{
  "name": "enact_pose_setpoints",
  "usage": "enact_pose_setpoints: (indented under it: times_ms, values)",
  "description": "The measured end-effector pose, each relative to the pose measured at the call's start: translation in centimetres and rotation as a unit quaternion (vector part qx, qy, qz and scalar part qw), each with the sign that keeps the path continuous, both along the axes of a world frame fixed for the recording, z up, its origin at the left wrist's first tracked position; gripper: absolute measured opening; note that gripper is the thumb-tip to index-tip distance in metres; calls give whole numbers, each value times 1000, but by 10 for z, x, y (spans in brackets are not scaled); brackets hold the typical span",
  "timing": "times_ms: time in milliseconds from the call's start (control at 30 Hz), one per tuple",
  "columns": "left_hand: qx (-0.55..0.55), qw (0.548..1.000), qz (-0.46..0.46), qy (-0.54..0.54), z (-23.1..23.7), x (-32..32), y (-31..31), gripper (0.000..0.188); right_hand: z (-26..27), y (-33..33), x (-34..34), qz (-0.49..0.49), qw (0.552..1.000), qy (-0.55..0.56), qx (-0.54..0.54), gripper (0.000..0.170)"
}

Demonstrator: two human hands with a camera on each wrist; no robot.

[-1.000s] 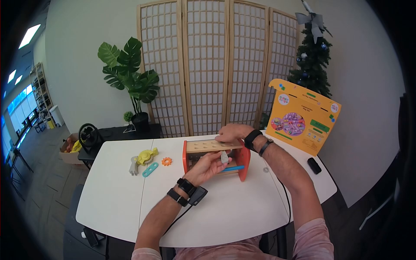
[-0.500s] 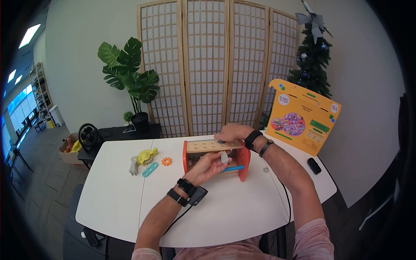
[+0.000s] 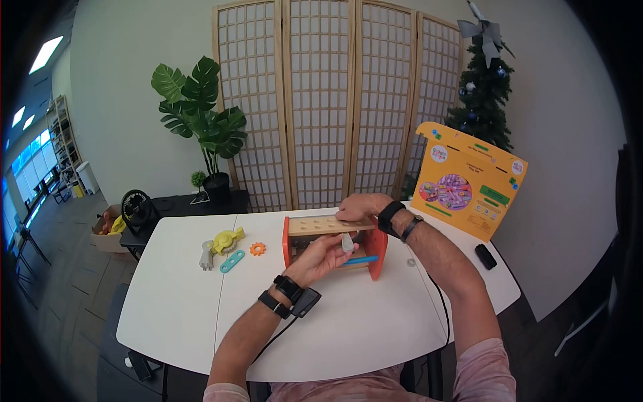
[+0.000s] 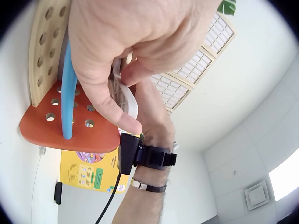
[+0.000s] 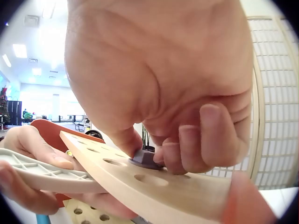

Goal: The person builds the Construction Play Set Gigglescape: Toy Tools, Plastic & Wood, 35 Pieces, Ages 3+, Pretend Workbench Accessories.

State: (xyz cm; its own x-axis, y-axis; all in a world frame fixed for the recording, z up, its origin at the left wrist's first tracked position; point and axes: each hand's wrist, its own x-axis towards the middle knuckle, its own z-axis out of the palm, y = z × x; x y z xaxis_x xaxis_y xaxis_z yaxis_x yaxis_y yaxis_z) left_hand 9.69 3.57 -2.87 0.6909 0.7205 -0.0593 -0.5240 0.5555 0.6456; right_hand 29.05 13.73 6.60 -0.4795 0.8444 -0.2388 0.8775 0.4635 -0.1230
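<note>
My right hand (image 3: 362, 206) is over the right part of the toy workbench's perforated wooden top (image 3: 309, 226). Its thumb and curled fingers pinch the hexagonal head of a grey plastic bolt (image 5: 145, 158) that sits at a hole in the board. Just below and in front, my left hand (image 3: 321, 258) holds a pale grey plastic piece (image 5: 51, 173) with a ribbed face, pressed close along the board's edge. A blue rod (image 4: 68, 93) runs from the red side panel (image 4: 70, 128), under the left hand. The bolt's shaft is hidden.
On the table's left lie a yellow toy piece (image 3: 229, 240), a grey toy piece (image 3: 207, 257), a teal strip (image 3: 232, 262) and an orange gear (image 3: 258, 249). A yellow box (image 3: 469, 181) stands at the back right, with a black object (image 3: 485, 256) near it.
The right fingers shifted over the bolt: its grey head showed below them half a second ago and is now covered in the head view. The left hand and its piece stay in place.
</note>
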Motion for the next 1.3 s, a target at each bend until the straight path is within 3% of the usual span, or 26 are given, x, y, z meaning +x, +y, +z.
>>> enact_pose_setpoints:
  times_ms: [367,567,633,667,733,767,933,1000,1100,1200,1233,1300]
  values:
    - [9,1000,-4,-8,-3,0,2,38,-1,0,0,15,1000,-14,-8,56]
    - [18,1000,8,-7,4,1,-4,36,14,-28,7,38,996,-1,75,62]
    - [47,999,-6,8,5,-1,-5,37,30,-46,8,-16,989,86,120,60]
    - [47,999,-3,8,16,-2,-14,37,34,-52,11,-13,989,86,120,60]
    - [41,994,-26,95,34,-6,-35,35,41,-68,19,6,968,189,166,55]
    - [60,990,-54,113,32,-9,-42,33,45,-86,22,13,956,226,189,46]
    - [86,971,-109,194,33,-22,-81,34,47,-165,44,-25,956,248,156,38]
    - [186,953,-88,222,32,-24,-91,39,40,-195,53,-45,958,248,134,35]
    - [236,947,-56,211,27,-29,-106,44,10,-225,65,14,940,341,21,22]
    - [305,931,-22,202,24,-29,-114,46,-6,-260,50,26,901,433,11,28]
    - [334,923,-23,191,22,-28,-116,47,-12,-264,49,35,902,430,-16,38]
    - [367,910,-29,190,22,-27,-122,47,-23,-273,45,37,896,442,-13,37]
